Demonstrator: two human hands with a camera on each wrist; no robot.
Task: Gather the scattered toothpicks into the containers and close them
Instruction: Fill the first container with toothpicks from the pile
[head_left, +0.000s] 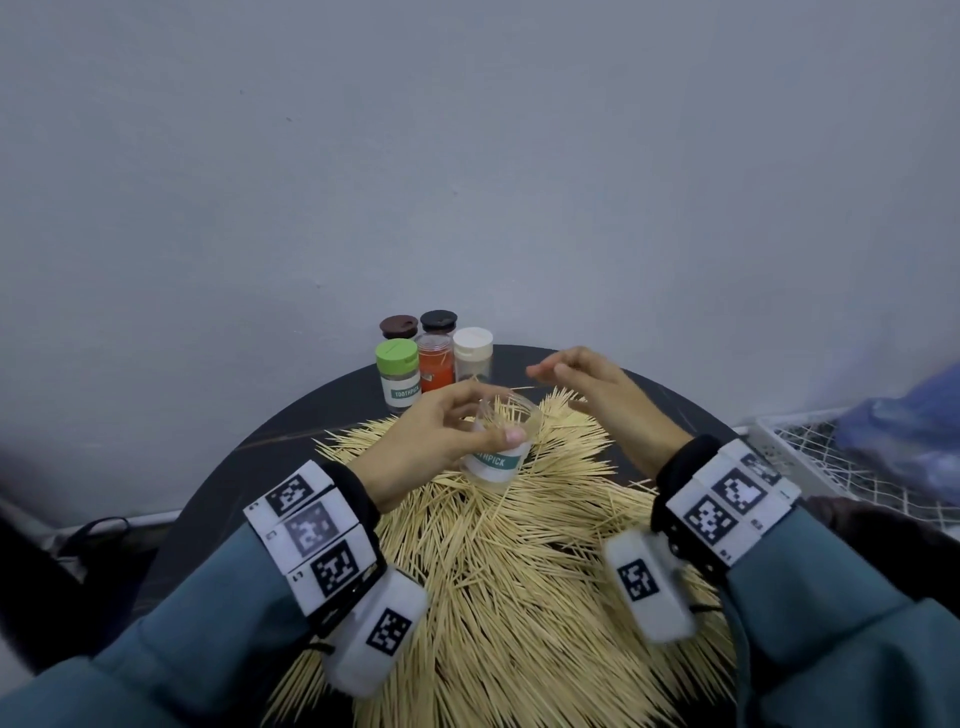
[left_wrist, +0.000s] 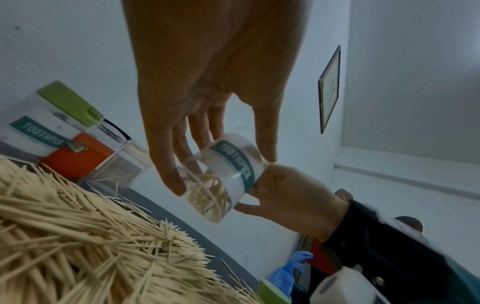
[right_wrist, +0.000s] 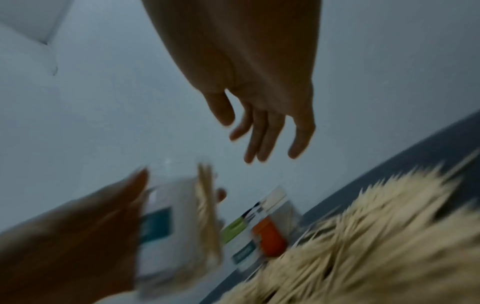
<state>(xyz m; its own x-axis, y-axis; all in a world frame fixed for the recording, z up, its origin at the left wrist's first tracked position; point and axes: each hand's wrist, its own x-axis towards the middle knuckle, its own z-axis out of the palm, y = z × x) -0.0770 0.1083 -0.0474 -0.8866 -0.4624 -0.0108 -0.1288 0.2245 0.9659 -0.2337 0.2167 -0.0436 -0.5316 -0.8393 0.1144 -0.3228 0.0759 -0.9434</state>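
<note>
A thick pile of wooden toothpicks (head_left: 519, 571) covers most of the round dark table (head_left: 291, 415). My left hand (head_left: 485, 423) grips a clear lidless container (head_left: 493, 465) labelled TOOTHPICK, tilted above the pile's far part, with several toothpicks inside (left_wrist: 207, 191). The right hand (head_left: 566, 371) hovers beyond and to the right of that container, fingers extended and holding nothing (right_wrist: 259, 133). The right wrist view is blurred.
At the table's far edge by the wall stand a green-lidded container (head_left: 397, 374), an orange one (head_left: 435, 364), a white-lidded one (head_left: 472, 353), and two with a brown lid (head_left: 399, 326) and a black lid (head_left: 439, 321). A wire basket (head_left: 810, 457) sits off to the right.
</note>
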